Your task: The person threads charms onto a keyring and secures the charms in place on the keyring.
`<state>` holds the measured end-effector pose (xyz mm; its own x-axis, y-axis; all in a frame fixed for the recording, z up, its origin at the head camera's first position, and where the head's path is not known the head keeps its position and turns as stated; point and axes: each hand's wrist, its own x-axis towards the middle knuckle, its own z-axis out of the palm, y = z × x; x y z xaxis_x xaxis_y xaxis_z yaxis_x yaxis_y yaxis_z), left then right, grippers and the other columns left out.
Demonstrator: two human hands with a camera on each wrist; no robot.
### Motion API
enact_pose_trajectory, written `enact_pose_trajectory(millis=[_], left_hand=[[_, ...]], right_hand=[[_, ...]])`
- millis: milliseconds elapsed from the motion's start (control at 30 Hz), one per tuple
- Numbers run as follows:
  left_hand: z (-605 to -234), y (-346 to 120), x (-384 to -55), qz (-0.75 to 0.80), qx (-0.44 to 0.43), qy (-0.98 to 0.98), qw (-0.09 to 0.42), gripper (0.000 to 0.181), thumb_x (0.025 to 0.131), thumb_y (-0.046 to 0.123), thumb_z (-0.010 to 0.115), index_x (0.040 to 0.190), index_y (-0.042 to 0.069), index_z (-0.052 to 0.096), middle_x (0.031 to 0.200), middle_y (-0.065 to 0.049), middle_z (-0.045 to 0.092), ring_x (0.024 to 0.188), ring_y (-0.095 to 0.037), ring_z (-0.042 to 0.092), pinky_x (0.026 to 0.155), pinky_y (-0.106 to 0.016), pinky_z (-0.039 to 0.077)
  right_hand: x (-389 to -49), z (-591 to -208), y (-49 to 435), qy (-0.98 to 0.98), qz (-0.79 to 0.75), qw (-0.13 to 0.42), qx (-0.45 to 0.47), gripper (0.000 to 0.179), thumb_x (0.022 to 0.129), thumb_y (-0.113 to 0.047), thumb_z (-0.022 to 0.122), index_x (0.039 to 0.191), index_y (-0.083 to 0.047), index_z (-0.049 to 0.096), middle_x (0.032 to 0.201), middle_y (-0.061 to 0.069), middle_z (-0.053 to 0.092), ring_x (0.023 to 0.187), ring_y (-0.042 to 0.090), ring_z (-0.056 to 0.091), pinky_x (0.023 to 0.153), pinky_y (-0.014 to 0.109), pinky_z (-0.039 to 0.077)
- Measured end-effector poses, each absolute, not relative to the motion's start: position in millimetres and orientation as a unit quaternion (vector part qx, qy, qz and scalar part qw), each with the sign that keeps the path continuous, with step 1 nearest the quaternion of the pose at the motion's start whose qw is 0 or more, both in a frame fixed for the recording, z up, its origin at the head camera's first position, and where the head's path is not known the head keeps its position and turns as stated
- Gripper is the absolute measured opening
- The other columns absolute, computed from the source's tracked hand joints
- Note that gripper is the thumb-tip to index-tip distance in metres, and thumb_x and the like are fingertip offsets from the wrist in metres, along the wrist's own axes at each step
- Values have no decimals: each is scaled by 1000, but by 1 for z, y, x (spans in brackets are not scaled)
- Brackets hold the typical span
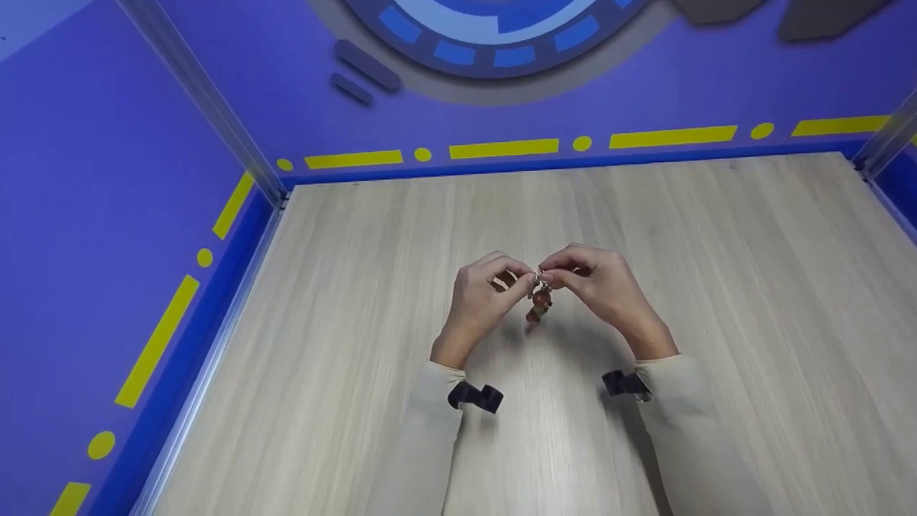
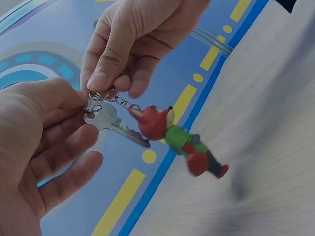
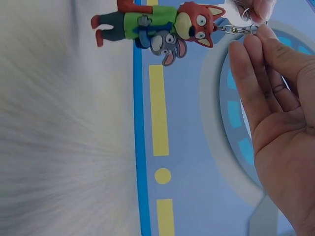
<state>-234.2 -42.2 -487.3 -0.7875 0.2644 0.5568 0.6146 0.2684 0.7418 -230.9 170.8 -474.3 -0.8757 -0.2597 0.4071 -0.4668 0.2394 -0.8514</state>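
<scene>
Both hands meet above the table, working on a keychain with a fox figure (image 3: 194, 24) in a green shirt, which carries a small grey rabbit (image 3: 165, 44). My left hand (image 1: 481, 292) pinches a small metal key ring (image 2: 93, 105) between thumb and fingertip. From that ring hangs a silver key (image 2: 110, 118), its blade pointing toward the fox. My right hand (image 1: 598, 283) pinches the end ring of the keychain's metal chain (image 3: 238, 29), right against the left fingertips. In the left wrist view the fox dangles below the chain, apart from both palms.
The wood-grain table (image 1: 344, 301) spreads under the hands. A blue-purple wall (image 1: 236, 43) with yellow dashes stands behind it, and another wall (image 1: 86, 215) rises on the left. Metal posts (image 1: 208, 93) mark the corners. Black straps (image 1: 475, 396) sit at the sleeve cuffs.
</scene>
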Motion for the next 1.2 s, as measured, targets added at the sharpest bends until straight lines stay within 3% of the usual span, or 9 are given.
enact_pose_trajectory(millis=[400,767,1000,1200], left_hand=[[-489,-43,-235,-530,-292,-774,186,3,95,5,80,97,3,82,91,-3,76,76,-13,71,67,-36,62],[-488,-46,-235,-515,-285,-791,167,9,95,14,83,96,6,83,90,0,78,79,-9,71,72,-24,60],[-490,-45,-235,-551,-282,-766,172,7,95,10,81,94,4,80,89,-2,76,76,-11,71,67,-36,62],[-488,-43,-233,-582,-275,-746,169,4,94,4,79,92,2,77,89,-4,75,77,-13,71,67,-40,63]], right_hand=[[-229,-471,169,-794,550,102,237,8,94,0,80,99,-6,82,94,3,76,82,17,72,74,22,58],[-229,-469,168,-808,520,89,262,7,94,0,80,98,-6,82,94,3,75,85,16,71,75,22,58],[-227,-468,166,-798,537,95,257,10,94,-3,80,101,-10,83,97,-1,77,87,17,72,78,22,59],[-225,-467,165,-786,562,84,242,11,95,-4,80,104,-10,83,99,1,77,89,18,73,80,25,60]])
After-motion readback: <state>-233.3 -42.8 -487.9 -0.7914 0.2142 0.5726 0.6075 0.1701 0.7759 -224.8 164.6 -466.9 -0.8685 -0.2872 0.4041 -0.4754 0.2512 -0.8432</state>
